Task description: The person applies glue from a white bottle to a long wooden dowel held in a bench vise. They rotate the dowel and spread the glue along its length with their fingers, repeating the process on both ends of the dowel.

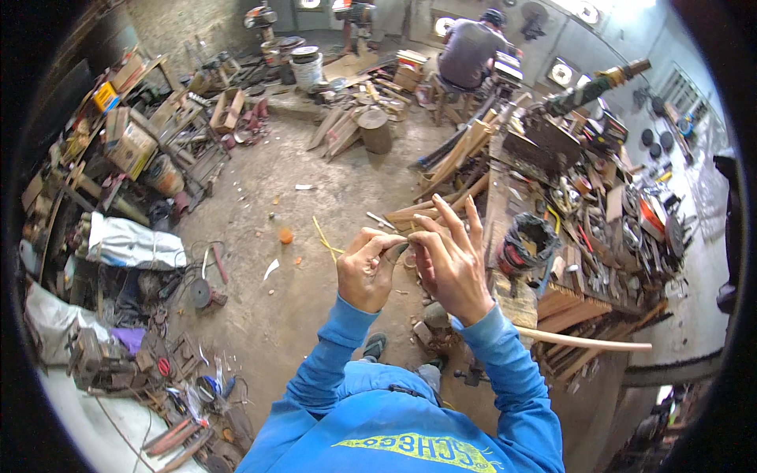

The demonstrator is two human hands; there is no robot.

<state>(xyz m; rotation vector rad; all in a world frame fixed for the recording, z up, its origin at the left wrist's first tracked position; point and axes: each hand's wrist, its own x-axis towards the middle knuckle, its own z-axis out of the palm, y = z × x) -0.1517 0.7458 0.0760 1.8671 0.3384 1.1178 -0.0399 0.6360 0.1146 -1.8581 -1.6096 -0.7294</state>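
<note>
Left hand (367, 270) and right hand (451, 256) meeting fingertip to fingertip, pinching a thin yellow strip (322, 236), left of the cluttered bench (599, 236), right fingers fanned upward

A cluttered workshop; workbench (505, 197) heaped with tools, wood offcuts (587, 311), scrap on dirt floor (260, 205).

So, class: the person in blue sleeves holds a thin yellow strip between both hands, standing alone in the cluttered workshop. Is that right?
Not alone. The head view shows both hands, left hand and right hand, on the thin yellow strip, but another person in a grey shirt sits at the back.
</note>
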